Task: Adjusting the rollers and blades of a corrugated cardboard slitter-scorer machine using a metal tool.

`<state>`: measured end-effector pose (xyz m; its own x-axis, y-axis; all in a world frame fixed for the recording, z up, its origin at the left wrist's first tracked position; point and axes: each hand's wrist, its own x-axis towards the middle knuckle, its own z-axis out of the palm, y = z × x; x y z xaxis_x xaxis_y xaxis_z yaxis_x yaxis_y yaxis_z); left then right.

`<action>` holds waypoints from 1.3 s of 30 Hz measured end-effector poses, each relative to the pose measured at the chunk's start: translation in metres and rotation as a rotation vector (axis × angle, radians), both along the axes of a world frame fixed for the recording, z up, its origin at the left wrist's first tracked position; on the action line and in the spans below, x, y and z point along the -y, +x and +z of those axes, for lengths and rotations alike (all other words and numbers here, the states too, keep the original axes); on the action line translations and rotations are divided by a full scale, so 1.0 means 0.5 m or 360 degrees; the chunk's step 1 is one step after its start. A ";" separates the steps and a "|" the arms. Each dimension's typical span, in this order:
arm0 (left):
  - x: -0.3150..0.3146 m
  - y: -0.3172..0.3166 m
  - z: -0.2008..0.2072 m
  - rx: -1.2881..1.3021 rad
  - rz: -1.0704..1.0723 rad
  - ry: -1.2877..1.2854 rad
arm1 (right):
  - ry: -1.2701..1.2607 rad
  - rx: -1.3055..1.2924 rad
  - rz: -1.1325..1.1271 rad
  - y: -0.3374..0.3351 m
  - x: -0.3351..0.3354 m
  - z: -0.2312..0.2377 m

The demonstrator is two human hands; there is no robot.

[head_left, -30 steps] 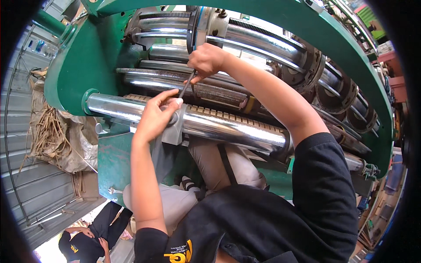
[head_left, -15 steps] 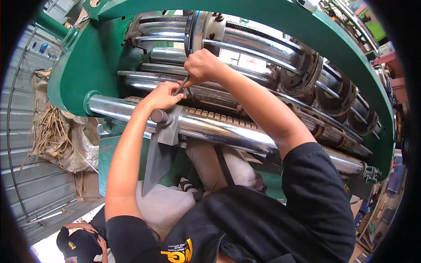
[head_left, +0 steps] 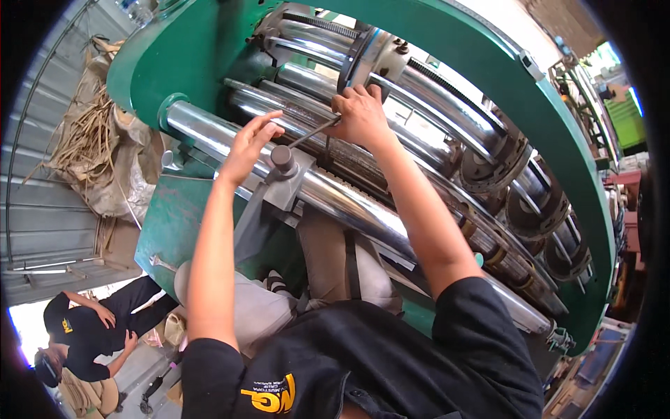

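My right hand [head_left: 361,115] is closed at the end of a thin metal rod [head_left: 314,133], its fingertips against a dark part below the ringed collar [head_left: 363,59]. From this hand the rod slants down toward a grey block with a round knob [head_left: 283,160]. The block sits around a chrome bar [head_left: 349,206]. Just left of the knob, my left hand [head_left: 246,148] is open, fingers stretched out, apart from the rod. Behind both hands run several polished and dark rollers [head_left: 307,84]. My right palm hides the rod's upper end.
The machine's green frame [head_left: 174,63] curves around the rollers. A wrench [head_left: 162,263] lies on a green plate [head_left: 171,220] at left. Another person [head_left: 91,332] sits at lower left. A sack with dry strips [head_left: 132,160] stands by the corrugated wall.
My left hand has let go of the rod and opened beside the knob. My right hand, still on the rod, has turned and spread over the collar's lower side. The view has tilted.
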<state>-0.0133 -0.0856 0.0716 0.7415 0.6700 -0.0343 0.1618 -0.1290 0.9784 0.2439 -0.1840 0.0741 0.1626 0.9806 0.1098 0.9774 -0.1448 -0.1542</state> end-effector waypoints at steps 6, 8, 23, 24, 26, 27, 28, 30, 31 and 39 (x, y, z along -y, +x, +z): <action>0.150 -0.124 -0.009 -0.0010 0.0621 0.0400 | 0.0759 0.0125 -0.0294 -0.090 0.031 -0.028; 0.195 -0.159 -0.021 -0.0191 0.0716 0.0577 | 0.0798 0.0026 -0.0318 -0.123 0.069 0.002; 0.249 -0.280 0.009 -0.1094 0.0337 0.0401 | -0.0110 -0.2074 -0.0472 -0.373 0.222 -0.140; 0.248 -0.280 0.007 -0.1075 0.0341 0.0419 | -0.0050 -0.2168 -0.0455 -0.374 0.215 -0.156; 0.244 -0.289 0.005 -0.1063 0.0350 0.0419 | -0.0022 -0.2270 -0.0400 -0.381 0.199 -0.169; 0.232 -0.294 0.010 -0.1081 0.0350 0.0447 | 0.0017 -0.2375 -0.0342 -0.382 0.187 -0.172; 0.217 -0.299 0.013 -0.1100 0.0348 0.0476 | 0.0058 -0.2481 -0.0284 -0.385 0.175 -0.175; 0.187 -0.317 0.011 -0.1122 0.0350 0.0511 | 0.0048 -0.2481 -0.0250 -0.401 0.143 -0.189; 0.171 -0.332 0.004 -0.1197 0.0432 0.0509 | 0.0043 -0.2485 -0.0211 -0.413 0.123 -0.195; 0.038 -0.389 -0.018 -0.1312 0.0723 0.0551 | -0.0083 -0.2434 -0.0061 -0.436 -0.018 -0.167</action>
